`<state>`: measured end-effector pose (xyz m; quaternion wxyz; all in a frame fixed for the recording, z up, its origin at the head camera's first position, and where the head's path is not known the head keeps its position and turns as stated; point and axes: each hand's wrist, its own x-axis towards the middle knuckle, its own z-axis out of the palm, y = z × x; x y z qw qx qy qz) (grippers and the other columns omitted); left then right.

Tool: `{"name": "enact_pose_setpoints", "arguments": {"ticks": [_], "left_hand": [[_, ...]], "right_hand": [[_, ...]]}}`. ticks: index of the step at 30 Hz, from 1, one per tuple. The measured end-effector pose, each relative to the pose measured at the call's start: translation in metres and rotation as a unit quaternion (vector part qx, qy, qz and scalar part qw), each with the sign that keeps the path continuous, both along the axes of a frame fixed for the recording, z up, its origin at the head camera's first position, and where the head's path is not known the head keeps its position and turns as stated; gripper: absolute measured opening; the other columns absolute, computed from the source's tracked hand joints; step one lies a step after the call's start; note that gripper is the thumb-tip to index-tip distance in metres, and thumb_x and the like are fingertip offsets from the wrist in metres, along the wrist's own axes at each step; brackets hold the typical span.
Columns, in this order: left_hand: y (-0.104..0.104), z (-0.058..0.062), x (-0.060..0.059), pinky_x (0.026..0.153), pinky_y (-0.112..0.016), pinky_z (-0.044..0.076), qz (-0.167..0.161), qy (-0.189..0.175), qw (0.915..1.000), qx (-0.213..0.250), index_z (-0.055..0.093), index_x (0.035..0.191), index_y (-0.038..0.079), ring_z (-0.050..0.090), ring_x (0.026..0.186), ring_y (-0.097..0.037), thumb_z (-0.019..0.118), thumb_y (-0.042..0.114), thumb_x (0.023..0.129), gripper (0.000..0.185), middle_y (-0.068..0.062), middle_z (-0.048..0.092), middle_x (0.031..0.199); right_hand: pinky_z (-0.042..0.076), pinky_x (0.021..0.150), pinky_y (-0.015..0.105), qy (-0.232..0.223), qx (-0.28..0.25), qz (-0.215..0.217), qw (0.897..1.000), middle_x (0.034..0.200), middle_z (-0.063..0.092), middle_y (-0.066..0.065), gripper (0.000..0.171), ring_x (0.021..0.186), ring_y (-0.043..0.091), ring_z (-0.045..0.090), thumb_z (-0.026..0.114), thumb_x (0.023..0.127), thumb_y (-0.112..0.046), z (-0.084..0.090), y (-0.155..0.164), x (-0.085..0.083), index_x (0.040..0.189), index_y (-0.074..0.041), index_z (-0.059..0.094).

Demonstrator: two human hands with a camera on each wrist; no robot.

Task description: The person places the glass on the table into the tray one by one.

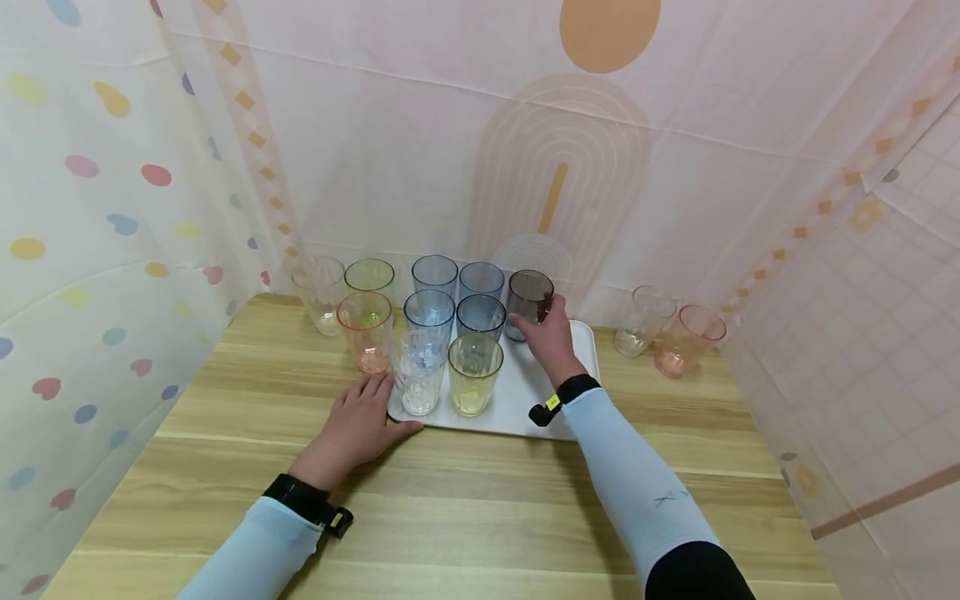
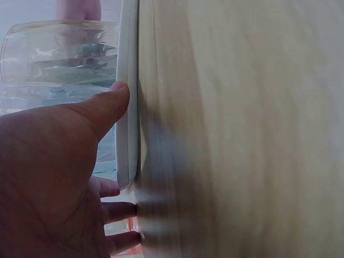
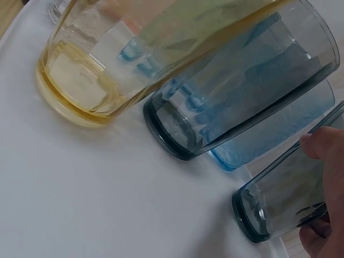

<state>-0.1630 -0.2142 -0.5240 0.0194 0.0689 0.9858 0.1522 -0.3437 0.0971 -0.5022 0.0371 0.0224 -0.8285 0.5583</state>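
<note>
Nearest me, my left hand point(image 1: 358, 421) lies flat against the white plastic tray point(image 1: 585, 354)'s front left corner while my right hand point(image 1: 550, 336) grips the smoky grey tumbler point(image 1: 528, 303) at its back right, two pinkish tumblers point(image 1: 669, 331) waiting off-tray beyond.

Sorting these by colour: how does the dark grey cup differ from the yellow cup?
The dark grey cup is smoky and sits at the tray's far edge, gripped by the right hand. The yellow cup is amber-tinted, nearer the front, untouched. Both are upright, see-through tumblers.
</note>
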Motion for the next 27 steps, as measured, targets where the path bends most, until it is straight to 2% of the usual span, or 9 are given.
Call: {"name": "enact_pose_setpoints", "arguments": {"ticks": [10, 18, 22, 27], "left_hand": [[0.001, -0.002, -0.002, 0.124, -0.075, 0.030, -0.003, 0.005, 1.0000, 0.002, 0.038, 0.166, -0.008, 0.033, 0.158, -0.054, 0.072, 0.065, 0.101, 0.104, -0.031, 0.038, 0.170], [0.000, -0.005, -0.002, 0.124, -0.076, 0.029, -0.005, 0.008, 0.9999, 0.006, 0.037, 0.165, -0.009, 0.032, 0.158, -0.055, 0.073, 0.067, 0.099, 0.107, -0.032, 0.037, 0.170], [-0.001, -0.005, -0.002, 0.124, -0.075, 0.030, -0.004, 0.007, 1.0000, 0.003, 0.038, 0.166, -0.009, 0.033, 0.158, -0.054, 0.072, 0.067, 0.100, 0.106, -0.032, 0.037, 0.171], [-0.001, -0.005, -0.002, 0.124, -0.075, 0.030, -0.003, 0.002, 1.0000, -0.003, 0.037, 0.166, -0.008, 0.033, 0.158, -0.054, 0.071, 0.067, 0.101, 0.105, -0.032, 0.037, 0.171]], "right_hand": [[0.045, 0.123, 0.048, 0.017, -0.001, 0.007, 1.000, 0.162, 0.049, 0.020, 0.082, 0.150, 0.034, 0.050, 0.083, 0.101, -0.030, -0.005, -0.001, -0.002, 0.161, -0.006, 0.034], [0.043, 0.124, 0.050, 0.012, 0.012, 0.004, 1.000, 0.165, 0.046, 0.022, 0.092, 0.152, 0.037, 0.047, 0.086, 0.099, -0.033, -0.004, 0.001, 0.000, 0.166, -0.006, 0.029], [0.043, 0.124, 0.050, 0.010, 0.018, 0.001, 1.000, 0.165, 0.046, 0.022, 0.098, 0.154, 0.037, 0.046, 0.088, 0.098, -0.035, -0.003, 0.007, 0.007, 0.169, -0.006, 0.026], [0.043, 0.123, 0.051, 0.020, 0.008, -0.014, 1.000, 0.159, 0.050, 0.024, 0.098, 0.152, 0.038, 0.047, 0.088, 0.098, -0.033, -0.007, 0.023, 0.023, 0.168, -0.004, 0.026]]}}
